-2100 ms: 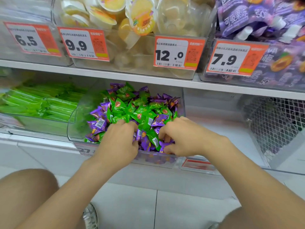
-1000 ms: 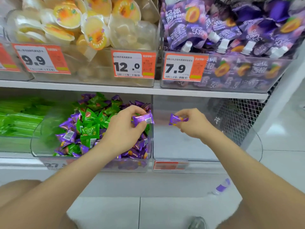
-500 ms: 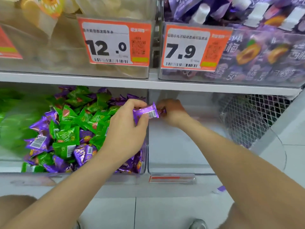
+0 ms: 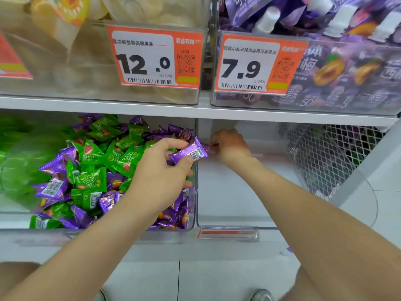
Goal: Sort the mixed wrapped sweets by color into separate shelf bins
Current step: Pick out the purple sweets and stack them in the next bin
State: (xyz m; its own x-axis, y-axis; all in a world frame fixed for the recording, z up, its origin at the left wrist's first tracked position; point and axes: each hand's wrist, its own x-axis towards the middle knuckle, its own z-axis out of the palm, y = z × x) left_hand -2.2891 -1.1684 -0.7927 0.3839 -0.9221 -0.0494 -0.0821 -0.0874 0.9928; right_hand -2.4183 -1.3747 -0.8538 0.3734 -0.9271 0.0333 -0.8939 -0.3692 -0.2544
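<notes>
Looks barely started tbh; still heaps of green and purple sweets [image 4: 102, 166] in the mixed bin [image 4: 169, 232], hardly anything showing in the clear bin [image 4: 234, 205] beside it; pinching a purple sweet [image 4: 188, 152] in the left hand [image 4: 160, 172] right at the divider [image 4: 196, 187]; curling the right hand [image 4: 231, 146] on a second sweet [image 4: 213, 146] deep at the back; two seconds back, digging in the pile with both hands, now carrying purple across.
</notes>
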